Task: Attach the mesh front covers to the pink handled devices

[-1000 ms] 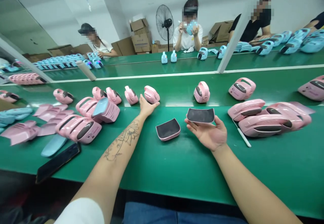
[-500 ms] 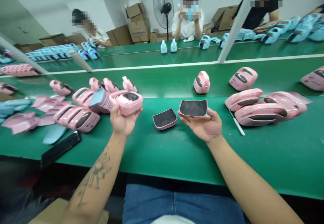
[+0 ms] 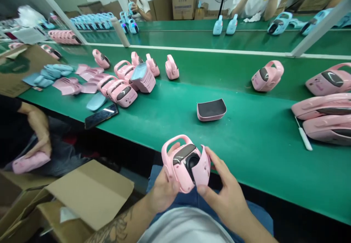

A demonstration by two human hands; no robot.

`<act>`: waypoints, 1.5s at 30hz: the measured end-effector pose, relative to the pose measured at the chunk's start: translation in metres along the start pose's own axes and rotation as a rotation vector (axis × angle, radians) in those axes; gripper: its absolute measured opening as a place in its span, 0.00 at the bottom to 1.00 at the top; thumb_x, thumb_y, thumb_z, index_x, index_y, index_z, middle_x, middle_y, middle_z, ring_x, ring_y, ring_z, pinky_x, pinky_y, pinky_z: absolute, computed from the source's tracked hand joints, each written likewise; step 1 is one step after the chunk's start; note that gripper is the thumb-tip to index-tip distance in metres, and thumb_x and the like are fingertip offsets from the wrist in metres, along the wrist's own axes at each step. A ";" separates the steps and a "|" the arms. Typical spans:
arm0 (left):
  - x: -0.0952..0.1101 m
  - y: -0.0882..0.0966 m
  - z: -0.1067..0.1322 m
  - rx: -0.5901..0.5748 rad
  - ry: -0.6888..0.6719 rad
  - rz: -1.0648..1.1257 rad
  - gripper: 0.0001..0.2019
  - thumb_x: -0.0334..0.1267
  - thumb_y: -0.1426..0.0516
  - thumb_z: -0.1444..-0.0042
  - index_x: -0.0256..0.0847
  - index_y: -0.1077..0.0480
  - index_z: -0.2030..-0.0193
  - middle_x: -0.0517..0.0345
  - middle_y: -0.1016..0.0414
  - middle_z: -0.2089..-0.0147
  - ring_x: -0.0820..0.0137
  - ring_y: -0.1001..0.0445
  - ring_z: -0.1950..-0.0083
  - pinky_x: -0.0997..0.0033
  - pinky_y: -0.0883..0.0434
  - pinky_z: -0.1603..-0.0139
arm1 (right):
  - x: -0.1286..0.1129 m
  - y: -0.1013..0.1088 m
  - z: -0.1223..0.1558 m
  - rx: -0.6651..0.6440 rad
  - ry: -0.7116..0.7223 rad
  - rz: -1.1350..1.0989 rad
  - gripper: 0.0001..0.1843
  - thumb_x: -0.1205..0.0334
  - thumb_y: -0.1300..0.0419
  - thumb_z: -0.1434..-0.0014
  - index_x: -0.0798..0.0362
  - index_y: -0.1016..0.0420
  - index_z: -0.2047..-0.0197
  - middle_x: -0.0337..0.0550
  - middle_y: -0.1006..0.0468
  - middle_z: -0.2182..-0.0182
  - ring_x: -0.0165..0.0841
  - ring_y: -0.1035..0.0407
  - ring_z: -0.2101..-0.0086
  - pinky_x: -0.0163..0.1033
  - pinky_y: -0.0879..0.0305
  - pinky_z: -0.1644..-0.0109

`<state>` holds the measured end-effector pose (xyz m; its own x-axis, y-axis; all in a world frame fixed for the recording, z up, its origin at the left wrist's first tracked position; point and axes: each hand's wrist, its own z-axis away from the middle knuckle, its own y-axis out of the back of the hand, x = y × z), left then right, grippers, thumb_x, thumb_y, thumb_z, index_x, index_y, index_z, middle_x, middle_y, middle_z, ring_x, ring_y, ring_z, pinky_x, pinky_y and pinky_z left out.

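Observation:
My left hand (image 3: 164, 193) is wrapped round a pink portable speaker (image 3: 179, 175) with a loop handle and a dark window. A round black speaker cone shows in its uncovered front. Between the thumb and fingers of my right hand (image 3: 225, 191) is a curved pink cover (image 3: 202, 168). It stands at an angle against the speaker's front, hiding part of the cone. Both are held near my lap, at the bench's front edge. Beyond them, a short stack of pink covers with black inner faces (image 3: 211, 110) lies on the green bench (image 3: 170, 115).
Pink speakers (image 3: 123, 93) and stacked panels (image 3: 144, 78) stand left, beside a black phone (image 3: 101, 116). On the right are more pink speakers (image 3: 329, 133) and a white-handled screwdriver (image 3: 305, 138). An open cardboard box (image 3: 93, 191) is lower left, near another person's hand (image 3: 41, 146).
Both hands have come together and down toward my lap, bringing the cover against the speaker's front. The speaker has turned so its open front shows. My view has swung left and down.

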<state>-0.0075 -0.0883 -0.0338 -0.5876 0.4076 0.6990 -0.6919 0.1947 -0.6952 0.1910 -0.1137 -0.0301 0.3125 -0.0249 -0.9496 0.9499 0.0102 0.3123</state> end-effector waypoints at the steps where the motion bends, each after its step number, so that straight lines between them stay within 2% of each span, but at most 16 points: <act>1: -0.002 0.000 0.004 -0.029 0.001 -0.026 0.51 0.49 0.28 0.45 0.56 0.50 0.20 0.44 0.41 0.22 0.41 0.40 0.23 0.38 0.39 0.25 | 0.002 -0.005 0.007 0.010 0.037 0.022 0.49 0.34 0.32 0.41 0.42 0.41 0.24 0.53 0.32 0.30 0.55 0.33 0.35 0.62 0.33 0.32; 3: -0.005 0.001 0.008 -0.071 -0.002 -0.077 0.52 0.50 0.28 0.45 0.57 0.52 0.20 0.42 0.43 0.21 0.42 0.40 0.23 0.39 0.39 0.25 | 0.004 -0.012 0.016 0.030 0.103 0.070 0.49 0.33 0.33 0.41 0.42 0.41 0.25 0.53 0.32 0.30 0.56 0.34 0.34 0.62 0.33 0.32; 6: -0.006 0.002 0.008 -0.077 0.000 -0.148 0.51 0.50 0.29 0.43 0.57 0.54 0.20 0.41 0.41 0.22 0.43 0.38 0.23 0.39 0.38 0.25 | 0.005 -0.017 0.021 0.039 0.123 0.113 0.49 0.30 0.35 0.41 0.40 0.43 0.24 0.53 0.33 0.30 0.56 0.36 0.33 0.64 0.34 0.32; 15: 0.001 -0.011 0.009 -0.013 -0.002 -0.206 0.55 0.52 0.26 0.49 0.51 0.52 0.21 0.37 0.34 0.29 0.43 0.31 0.30 0.38 0.34 0.29 | -0.006 -0.014 0.021 0.004 0.042 0.063 0.50 0.27 0.33 0.44 0.39 0.40 0.27 0.50 0.31 0.31 0.53 0.32 0.36 0.60 0.31 0.33; 19: 0.003 -0.016 0.009 0.016 0.011 -0.224 0.58 0.51 0.24 0.52 0.52 0.53 0.21 0.40 0.31 0.32 0.46 0.29 0.32 0.42 0.31 0.32 | -0.011 -0.014 0.021 -0.026 -0.053 0.068 0.50 0.32 0.28 0.48 0.40 0.38 0.29 0.50 0.30 0.33 0.53 0.30 0.38 0.59 0.29 0.35; 22: 0.004 -0.015 0.010 0.023 0.014 -0.261 0.55 0.47 0.25 0.49 0.52 0.53 0.21 0.42 0.29 0.35 0.49 0.27 0.35 0.46 0.29 0.34 | -0.010 -0.014 0.024 -0.062 -0.104 0.076 0.53 0.31 0.27 0.51 0.42 0.39 0.29 0.51 0.29 0.34 0.54 0.29 0.39 0.60 0.28 0.37; 25: 0.005 -0.008 0.014 0.025 0.015 -0.282 0.51 0.46 0.27 0.47 0.50 0.49 0.22 0.42 0.30 0.34 0.49 0.27 0.35 0.47 0.28 0.35 | -0.002 -0.013 0.028 -0.104 -0.015 0.181 0.57 0.29 0.28 0.50 0.43 0.42 0.27 0.56 0.33 0.31 0.57 0.32 0.36 0.62 0.28 0.36; 27: 0.007 -0.002 0.021 0.021 0.028 -0.265 0.49 0.46 0.27 0.46 0.49 0.47 0.23 0.41 0.32 0.32 0.48 0.28 0.34 0.46 0.28 0.34 | 0.003 -0.012 0.029 -0.109 0.136 0.313 0.55 0.31 0.29 0.47 0.45 0.43 0.26 0.61 0.37 0.28 0.60 0.34 0.34 0.64 0.28 0.37; 29: 0.008 0.005 0.030 0.003 0.065 -0.219 0.46 0.47 0.28 0.46 0.48 0.44 0.25 0.39 0.32 0.30 0.46 0.28 0.33 0.45 0.29 0.34 | 0.006 -0.013 0.029 -0.110 0.340 0.403 0.47 0.36 0.29 0.43 0.45 0.38 0.28 0.62 0.34 0.31 0.59 0.32 0.36 0.63 0.27 0.39; 31: 0.006 0.013 0.040 -0.006 0.130 -0.155 0.44 0.48 0.27 0.47 0.47 0.40 0.28 0.39 0.31 0.31 0.44 0.27 0.33 0.44 0.29 0.35 | 0.007 -0.016 0.027 -0.123 0.536 0.418 0.37 0.42 0.29 0.40 0.45 0.32 0.33 0.59 0.27 0.38 0.55 0.27 0.42 0.60 0.26 0.42; 34: -0.002 0.029 0.054 0.036 0.208 -0.075 0.43 0.46 0.26 0.51 0.47 0.37 0.31 0.40 0.28 0.32 0.45 0.26 0.35 0.45 0.29 0.36 | 0.006 -0.025 0.024 -0.169 0.691 0.405 0.27 0.48 0.29 0.39 0.44 0.26 0.40 0.52 0.20 0.49 0.49 0.24 0.50 0.58 0.26 0.44; 38: -0.019 0.053 0.063 0.108 0.215 -0.062 0.42 0.43 0.26 0.53 0.45 0.35 0.32 0.41 0.26 0.35 0.48 0.24 0.37 0.50 0.29 0.37 | 0.007 -0.041 0.022 -0.273 0.678 0.387 0.18 0.55 0.31 0.37 0.44 0.21 0.44 0.50 0.19 0.55 0.44 0.23 0.57 0.53 0.23 0.51; 41: -0.030 0.065 0.063 0.144 0.241 -0.071 0.39 0.43 0.27 0.52 0.45 0.34 0.33 0.43 0.25 0.36 0.48 0.24 0.37 0.51 0.28 0.38 | 0.014 -0.047 0.021 -0.314 0.602 0.393 0.19 0.58 0.31 0.38 0.48 0.21 0.44 0.55 0.20 0.54 0.46 0.24 0.57 0.52 0.21 0.56; 45: -0.038 0.072 0.062 0.146 0.263 -0.099 0.37 0.44 0.28 0.51 0.44 0.33 0.34 0.44 0.25 0.36 0.48 0.25 0.36 0.51 0.29 0.37 | 0.026 -0.047 0.023 -0.348 0.577 0.365 0.23 0.59 0.31 0.37 0.51 0.23 0.40 0.57 0.22 0.55 0.46 0.26 0.56 0.54 0.21 0.55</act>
<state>-0.0607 -0.1450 -0.1001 -0.3988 0.6135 0.6816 -0.8044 0.1228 -0.5812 0.1547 -0.1377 -0.0684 0.4648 0.5653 -0.6815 0.7014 0.2346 0.6730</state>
